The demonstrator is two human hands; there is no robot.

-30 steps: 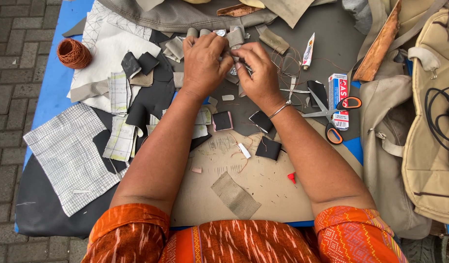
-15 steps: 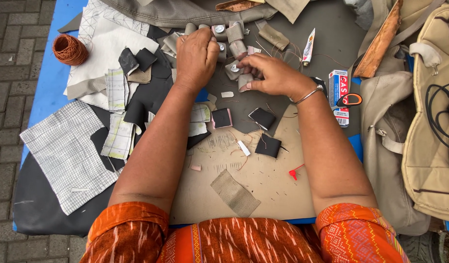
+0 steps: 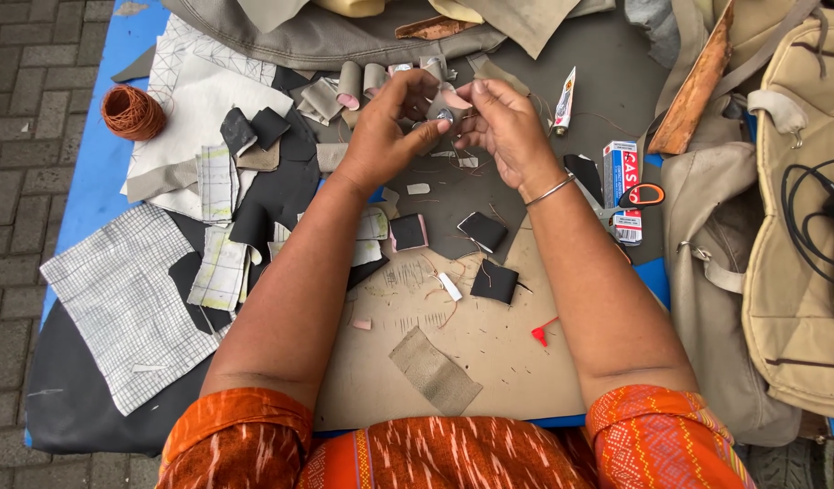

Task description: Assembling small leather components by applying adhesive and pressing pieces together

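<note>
My left hand (image 3: 387,136) and my right hand (image 3: 501,122) are raised together above the far middle of the work surface. Between their fingertips they pinch a small grey fabric piece with a shiny metal fitting (image 3: 444,113). A silver bangle (image 3: 551,190) circles my right wrist. Just behind the hands lie small rolls of beige material (image 3: 349,86). Below my forearms, black leather squares (image 3: 482,231) and a beige fabric patch (image 3: 433,369) rest on a tan cutting board (image 3: 489,362).
An orange thread spool (image 3: 132,111) sits far left on the blue mat. Checked cloth (image 3: 123,303) lies at left. A glue tube (image 3: 565,101), a red-and-white box (image 3: 623,186) and orange-handled scissors (image 3: 639,195) are at right, beside khaki bags (image 3: 797,226).
Both hands have lifted off the scraps pile and drawn together, now holding the small piece up between them. The view has shifted slightly.
</note>
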